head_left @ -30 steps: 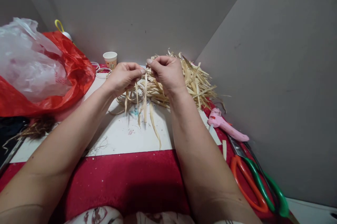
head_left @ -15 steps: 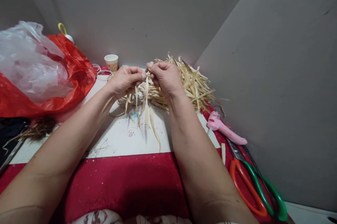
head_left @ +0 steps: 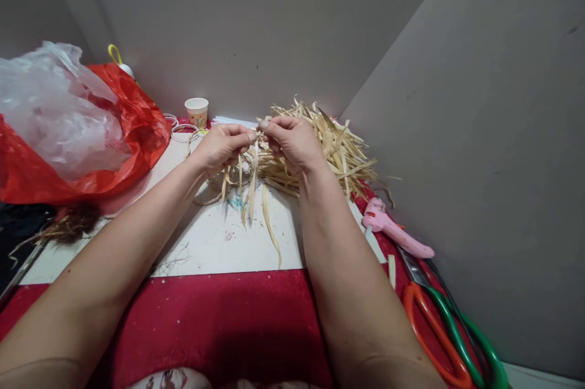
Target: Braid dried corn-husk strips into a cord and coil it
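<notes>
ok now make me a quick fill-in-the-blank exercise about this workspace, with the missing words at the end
1. Pale dried strips hang where the left hand and right hand are close together, above a sheet coloured ____.
2. The large pile of dried strips lies mostly on the side of the ____ hand.
3. The scissors have one orange handle and one ____ handle.
4. The glue gun is coloured ____.

Missing words: white; right; green; pink.
</notes>
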Demonstrator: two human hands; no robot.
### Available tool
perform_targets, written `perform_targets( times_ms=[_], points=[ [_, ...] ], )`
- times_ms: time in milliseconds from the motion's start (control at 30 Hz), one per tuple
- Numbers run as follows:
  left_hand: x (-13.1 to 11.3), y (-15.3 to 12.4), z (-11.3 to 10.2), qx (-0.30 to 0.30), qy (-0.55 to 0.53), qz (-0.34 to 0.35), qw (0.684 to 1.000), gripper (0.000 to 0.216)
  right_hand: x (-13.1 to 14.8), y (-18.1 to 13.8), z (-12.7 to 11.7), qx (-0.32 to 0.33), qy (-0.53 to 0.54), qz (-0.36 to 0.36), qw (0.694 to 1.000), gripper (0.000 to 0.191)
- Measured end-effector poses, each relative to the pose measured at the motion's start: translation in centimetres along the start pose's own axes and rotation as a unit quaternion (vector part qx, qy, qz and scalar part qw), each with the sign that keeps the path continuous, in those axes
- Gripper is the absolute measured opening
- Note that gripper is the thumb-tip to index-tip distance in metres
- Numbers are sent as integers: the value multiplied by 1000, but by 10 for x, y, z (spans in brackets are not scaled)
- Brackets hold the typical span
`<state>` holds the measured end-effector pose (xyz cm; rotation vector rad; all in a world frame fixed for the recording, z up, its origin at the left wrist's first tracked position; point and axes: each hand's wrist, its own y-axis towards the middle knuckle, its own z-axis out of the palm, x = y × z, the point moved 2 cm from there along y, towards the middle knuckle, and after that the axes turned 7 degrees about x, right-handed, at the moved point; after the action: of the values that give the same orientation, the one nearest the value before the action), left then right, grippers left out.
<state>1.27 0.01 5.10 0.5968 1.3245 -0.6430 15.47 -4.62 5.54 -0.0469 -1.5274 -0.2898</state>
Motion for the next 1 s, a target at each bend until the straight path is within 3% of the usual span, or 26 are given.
perform_targets(
  times_ms=[233, 433, 600, 700, 800, 900, 1000],
  points=[
    [4, -1, 6, 24, 31, 7, 999, 17, 1, 0, 3, 3, -43, -46, 998, 33],
    [-2, -1, 5, -11, 36, 12, 999, 17, -2, 0, 2, -22, -35, -14, 999, 33],
    [-19, 1, -36, -83, 11, 34, 996, 13, -1, -2, -2, -53, -89, -2, 995, 31],
    [-16, 4, -66, -88, -20, 36, 995, 18, -8, -5, 7, 48, -181, 30, 982, 20],
    [-3, 6, -88, -87, -46, 28, 995, 20, -18, -7, 18, 139, -287, 36, 947, 8],
    [12, 9, -100, -77, -74, 15, 994, 19, -27, -5, 23, 128, -385, 14, 914, 40],
    [22, 12, -105, -68, -105, 11, 992, 18, -32, 2, 26, 119, -446, 27, 887, 30]
  ],
)
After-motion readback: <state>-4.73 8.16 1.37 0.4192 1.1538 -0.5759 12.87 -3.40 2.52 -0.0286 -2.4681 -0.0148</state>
